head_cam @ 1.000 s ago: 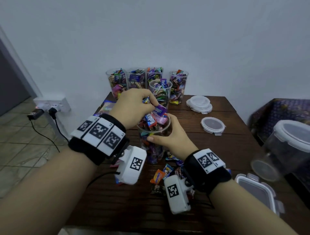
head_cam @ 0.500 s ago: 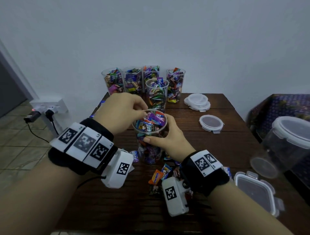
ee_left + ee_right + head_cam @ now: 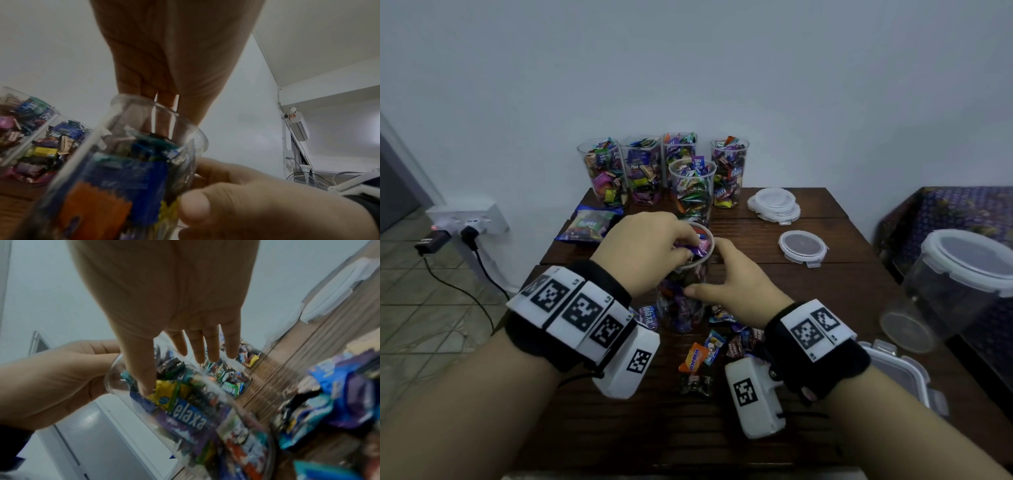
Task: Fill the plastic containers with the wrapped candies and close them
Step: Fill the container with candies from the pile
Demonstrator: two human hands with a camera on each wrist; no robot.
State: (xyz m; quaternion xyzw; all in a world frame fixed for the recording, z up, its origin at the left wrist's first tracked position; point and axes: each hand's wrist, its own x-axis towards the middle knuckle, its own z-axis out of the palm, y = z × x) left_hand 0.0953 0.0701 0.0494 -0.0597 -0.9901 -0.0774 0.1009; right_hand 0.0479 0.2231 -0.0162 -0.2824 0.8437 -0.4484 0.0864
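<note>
Pushed down since a second ago: heaped wrapped candies, now near rim level in plastic container, centre of desk. Left hand fingers straight, pressing in; right hand gripping wall at 3 o'clock. Risk: off-centre push tipping container, spilling candies.

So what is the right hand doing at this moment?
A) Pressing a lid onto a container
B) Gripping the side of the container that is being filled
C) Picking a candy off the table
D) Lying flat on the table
B: the right hand is wrapped round the side of the clear container, thumb in front and fingers behind, while the left hand reaches its fingers into the open top.
</note>
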